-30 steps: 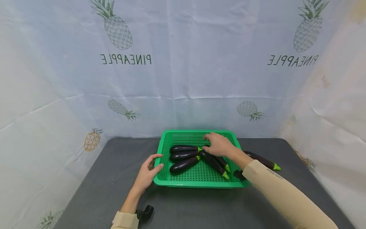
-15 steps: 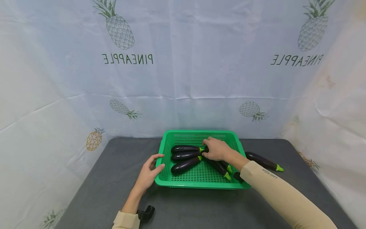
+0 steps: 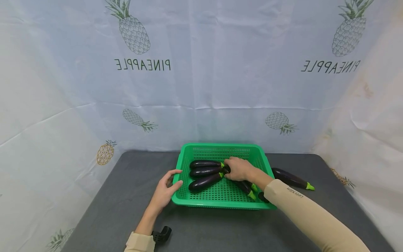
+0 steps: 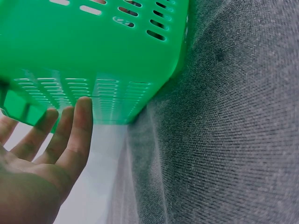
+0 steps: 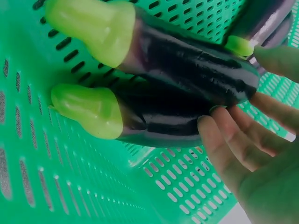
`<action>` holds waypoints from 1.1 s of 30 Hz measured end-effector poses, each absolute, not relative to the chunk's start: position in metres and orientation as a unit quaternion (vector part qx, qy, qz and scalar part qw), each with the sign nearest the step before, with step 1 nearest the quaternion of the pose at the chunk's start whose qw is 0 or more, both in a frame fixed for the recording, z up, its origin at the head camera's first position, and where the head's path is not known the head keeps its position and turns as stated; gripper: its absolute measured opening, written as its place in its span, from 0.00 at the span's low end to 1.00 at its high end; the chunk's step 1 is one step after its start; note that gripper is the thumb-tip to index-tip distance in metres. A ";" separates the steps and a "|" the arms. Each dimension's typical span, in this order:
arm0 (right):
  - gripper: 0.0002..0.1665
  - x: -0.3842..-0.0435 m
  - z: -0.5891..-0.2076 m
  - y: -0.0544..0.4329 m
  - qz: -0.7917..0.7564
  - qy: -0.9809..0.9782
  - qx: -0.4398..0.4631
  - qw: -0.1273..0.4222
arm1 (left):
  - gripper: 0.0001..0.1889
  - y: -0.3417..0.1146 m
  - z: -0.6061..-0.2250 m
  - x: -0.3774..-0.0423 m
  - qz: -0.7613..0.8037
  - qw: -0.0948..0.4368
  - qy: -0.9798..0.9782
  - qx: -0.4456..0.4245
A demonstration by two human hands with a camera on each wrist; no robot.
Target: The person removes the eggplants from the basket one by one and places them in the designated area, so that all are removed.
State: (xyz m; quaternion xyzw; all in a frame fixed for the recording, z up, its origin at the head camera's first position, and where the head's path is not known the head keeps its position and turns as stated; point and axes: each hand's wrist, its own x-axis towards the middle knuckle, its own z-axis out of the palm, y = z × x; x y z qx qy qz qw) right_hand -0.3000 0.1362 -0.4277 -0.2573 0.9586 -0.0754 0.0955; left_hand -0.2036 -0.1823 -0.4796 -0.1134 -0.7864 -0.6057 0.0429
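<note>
The right hand (image 3: 237, 168) grips the blunt end of one eggplant, the held eggplant (image 5: 187, 56), thumb on one side and fingers on the other. Taking it by that end probably suits its smooth, glossy skin, as the rounded tip fits between thumb and fingers. Its green stem points away from the fingertips, back toward the person. Just beside it, under the same fingertips, lies a neighbouring eggplant (image 5: 159, 116) turned the same way; the fingers touch it, likely only because the two lie so close.

Left of that hand, in the same basket (image 3: 220, 203), three eggplants (image 3: 205, 171) lie side by side, stems toward the right hand, perhaps ordered so to save room.

The left hand (image 3: 163, 190) is at the basket's left rim, thumb and fingers spread and relaxed, gripping nothing firmly; it seems placed to steady the basket. Whether every fingertip touches the wall I cannot tell.

Beyond the right forearm, outside the basket, a lone eggplant (image 3: 289, 177) rests on the table (image 3: 220, 231), its stem pointing away from that hand.
</note>
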 end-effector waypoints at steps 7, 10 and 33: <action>0.28 -0.300 -0.429 0.136 -0.080 0.952 -0.272 0.118 | 0.23 -0.182 -0.480 -0.204 -0.605 0.048 -0.786 -0.118; 0.26 -0.300 -0.429 0.136 -0.077 0.949 -0.279 0.123 | 0.23 -0.182 -0.479 -0.203 -0.606 0.048 -0.785 -0.117; 0.25 -0.297 -0.410 0.135 -0.174 0.916 -0.328 0.152 | 0.22 -0.182 -0.480 -0.203 -0.603 0.051 -0.788 -0.116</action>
